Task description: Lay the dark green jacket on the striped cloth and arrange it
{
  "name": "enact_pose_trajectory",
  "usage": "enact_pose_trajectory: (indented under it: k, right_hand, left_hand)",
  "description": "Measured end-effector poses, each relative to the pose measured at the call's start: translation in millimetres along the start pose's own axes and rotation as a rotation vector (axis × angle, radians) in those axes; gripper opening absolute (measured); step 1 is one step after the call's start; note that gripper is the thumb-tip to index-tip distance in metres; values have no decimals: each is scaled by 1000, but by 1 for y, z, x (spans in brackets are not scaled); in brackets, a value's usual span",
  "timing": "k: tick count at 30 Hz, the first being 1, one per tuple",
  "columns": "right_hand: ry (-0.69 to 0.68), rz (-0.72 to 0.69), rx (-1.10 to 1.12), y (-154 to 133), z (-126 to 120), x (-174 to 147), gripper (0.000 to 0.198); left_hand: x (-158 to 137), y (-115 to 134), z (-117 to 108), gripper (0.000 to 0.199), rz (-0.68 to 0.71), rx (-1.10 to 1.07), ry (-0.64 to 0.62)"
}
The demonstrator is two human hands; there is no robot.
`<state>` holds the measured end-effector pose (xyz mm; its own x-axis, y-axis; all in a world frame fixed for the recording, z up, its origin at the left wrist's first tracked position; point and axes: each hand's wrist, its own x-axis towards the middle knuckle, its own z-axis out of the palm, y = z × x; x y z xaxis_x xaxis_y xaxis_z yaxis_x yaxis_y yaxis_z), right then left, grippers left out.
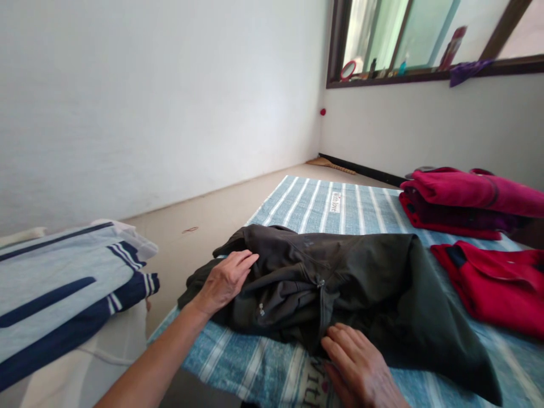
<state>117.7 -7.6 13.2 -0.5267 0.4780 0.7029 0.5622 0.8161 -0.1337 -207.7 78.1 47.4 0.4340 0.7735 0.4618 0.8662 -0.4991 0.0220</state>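
Note:
A dark olive-black garment point(365, 277) with a zip lies crumpled across a blue-and-white striped cloth point(323, 204) on the floor. My left hand point(225, 280) rests flat on the garment's left end, fingers together and stretched out. My right hand point(357, 362) lies at the garment's near edge, fingertips touching the fabric just below the zip; whether it pinches the fabric I cannot tell.
A folded pile of light blue and navy striped clothes point(63, 283) sits at the left. Folded crimson garments point(467, 198) are stacked at the right, with a red garment point(497, 277) spread in front of them. A window sill point(425, 71) holds small items.

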Motion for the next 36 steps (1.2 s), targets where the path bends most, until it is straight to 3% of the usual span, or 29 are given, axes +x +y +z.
enact_pose_trajectory:
  k: [3,5,9,12,15,19,23,27,30,33,36]
  right_hand:
    - [8,58,17,-1,2,1,22]
    - [-4,152,34,-4,4,4,24]
    - [-36,372,-58,-9,15,13,48]
    - [-59,500,-29,-10,28,17,44]
    - [-101,655,247,-5,28,20,47]
    - [-132,953,938,9,7,31,45]
    - [24,1139,1442,19,-5,39,50]
    - [136,1157,1652,22,-1,37,59]
    - [100,1090,1654,26,3,36,63]
    - [-5,963,1459,33,3,39,58]
    - [-93,762,982,46,4,45,47]
  left_hand:
    - [8,-5,0,34,58,46,-35]
    - [12,-8,0,32,58,42,-19]
    - [15,-9,0,32,21,49,25]
    - [14,-8,1,36,42,88,-17]
    - [11,-9,5,43,61,108,-67]
    - [6,-13,11,47,48,74,-104]
    - [6,-18,14,46,17,27,-87]
    - [6,-20,14,46,1,34,-44]
    - [5,-20,16,48,44,81,-49]
    - [4,-18,17,55,94,113,-48]
    - [8,-16,17,63,121,116,-53]
